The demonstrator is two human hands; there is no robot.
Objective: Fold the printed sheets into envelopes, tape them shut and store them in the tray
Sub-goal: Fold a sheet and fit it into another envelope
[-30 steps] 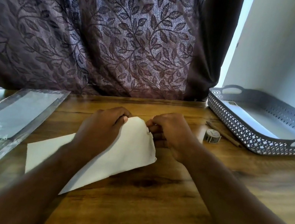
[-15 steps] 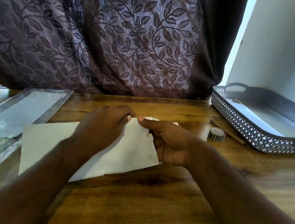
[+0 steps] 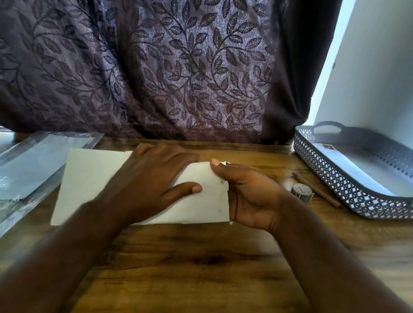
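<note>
**Sheet held between both hands at the middle of the surface**

The sheet (image 3: 86, 180) lies white and mostly flat on the wooden surface (image 3: 206, 279) straight ahead of you, its long side running left to right. Your left hand (image 3: 153, 174) rests on top of its middle: the fingers stretch nearly straight across to the far edge, the thumb lies out on the paper pointing right, and the hand grips nothing. Your right hand (image 3: 250, 199) pinches the sheet's right end, the thumb on top at the far corner and the fingers curled beneath the edge, so that end is slightly lifted. The sheet's left part sticks out bare beyond your left wrist.

Just left of the sheet lies crumpled clear plastic wrap (image 3: 5, 177). To the right, well apart from the sheet, the grey perforated tray (image 3: 333, 175) stands by the wall, with a flat white piece (image 3: 348, 166) inside. Between your right hand and the tray sit a small roll of tape (image 3: 302, 192) and a thin brown stick (image 3: 324, 196), the stick close against the tray. A leaf-patterned curtain (image 3: 162, 53) hangs behind the surface.
</note>
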